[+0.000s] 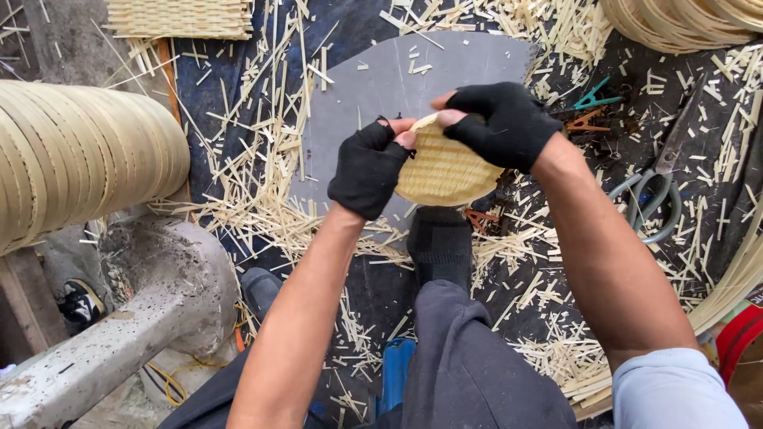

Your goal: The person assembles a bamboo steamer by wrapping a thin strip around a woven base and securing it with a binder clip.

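Both hands wear black fingerless gloves and grip a small round woven bamboo disc (443,171) held above my knee. My left hand (369,167) clasps its left edge with the thumb on top. My right hand (502,123) wraps over its upper right rim, fingertips pressing the weave. The disc tilts toward me, its underside hidden. Beneath it lies a grey flat board (397,87) scattered with bamboo offcuts.
A stack of bamboo hoops (75,155) stands at left, more hoops (683,20) at top right. Large shears (660,187) and small coloured clips (592,107) lie at right. A woven mat (179,17) sits top left. Bamboo slivers cover the dark floor; a concrete block (143,310) is lower left.
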